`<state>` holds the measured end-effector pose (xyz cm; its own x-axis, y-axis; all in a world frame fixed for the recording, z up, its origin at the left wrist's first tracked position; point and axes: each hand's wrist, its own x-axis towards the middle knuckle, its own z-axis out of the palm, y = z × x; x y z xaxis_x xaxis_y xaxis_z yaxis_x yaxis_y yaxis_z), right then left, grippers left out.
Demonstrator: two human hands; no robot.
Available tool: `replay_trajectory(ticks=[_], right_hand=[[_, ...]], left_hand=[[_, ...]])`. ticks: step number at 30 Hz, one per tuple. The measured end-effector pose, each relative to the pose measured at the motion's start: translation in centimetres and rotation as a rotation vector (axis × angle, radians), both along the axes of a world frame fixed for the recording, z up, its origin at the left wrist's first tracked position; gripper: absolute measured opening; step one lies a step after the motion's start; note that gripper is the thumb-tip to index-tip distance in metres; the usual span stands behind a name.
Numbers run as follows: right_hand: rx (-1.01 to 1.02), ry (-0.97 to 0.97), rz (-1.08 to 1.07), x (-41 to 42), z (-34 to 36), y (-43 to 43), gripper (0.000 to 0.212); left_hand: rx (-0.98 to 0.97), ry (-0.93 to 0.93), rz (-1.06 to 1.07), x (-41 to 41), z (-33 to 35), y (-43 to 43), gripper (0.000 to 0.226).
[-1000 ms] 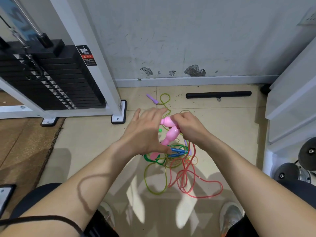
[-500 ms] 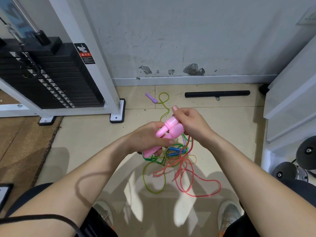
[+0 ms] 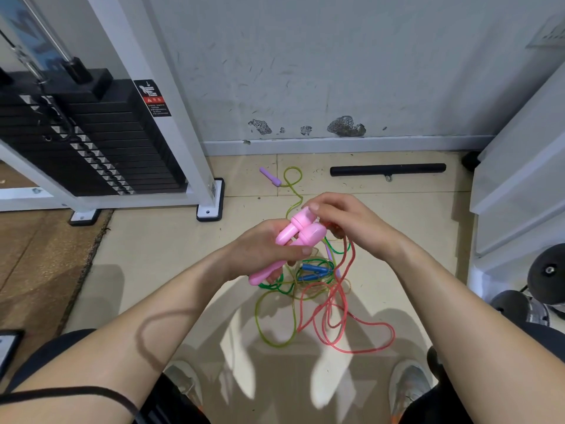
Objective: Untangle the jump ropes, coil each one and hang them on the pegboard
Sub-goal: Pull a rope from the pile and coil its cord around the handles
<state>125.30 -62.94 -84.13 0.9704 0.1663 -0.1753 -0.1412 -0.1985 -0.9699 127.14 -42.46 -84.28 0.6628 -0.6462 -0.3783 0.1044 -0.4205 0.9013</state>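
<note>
Bunching two smooth, bulb-ended pink plastic jump-rope handles (image 3: 301, 232), the left hand's (image 3: 260, 250) fingers (image 3: 302, 249) clench them in mid-air; the right hand (image 3: 351, 221) pinches one rounded cap. Below, glossy red, green and yellow cords (image 3: 345, 304) knot around blue handles (image 3: 315, 269) on the beige tiled floor (image 3: 153, 255).

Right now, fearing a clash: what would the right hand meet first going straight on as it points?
The right hand likely meets the pink handles first, gripped by the left hand.

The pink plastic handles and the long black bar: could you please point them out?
pink plastic handles (image 3: 315, 232), head view, rounded top of one.
long black bar (image 3: 387, 169), head view, middle of its length.
</note>
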Motion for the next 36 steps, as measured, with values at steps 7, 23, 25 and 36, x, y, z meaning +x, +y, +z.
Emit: replay_trajectory(ticks=[7, 23, 25, 36], right_hand=[[-0.16, 0.055, 0.223, -0.8, 0.3, -0.7, 0.021], [-0.22, 0.15, 0.163, -0.8, -1.8, 0.2, 0.035], [-0.118, 0.168, 0.132, -0.7, -1.5, -0.6, 0.035], [-0.18, 0.184, 0.205, -0.8, -0.6, -0.9, 0.031]], left_hand=[[0.048, -0.03, -0.014, -0.5, 0.0, 0.2, 0.02], [0.056, -0.154, 0.123, -1.6, -1.1, -0.9, 0.047], [0.062, -0.143, 0.111, -1.5, -1.1, -0.7, 0.03], [0.118, -0.024, 0.014, -0.5, -1.8, 0.1, 0.019]])
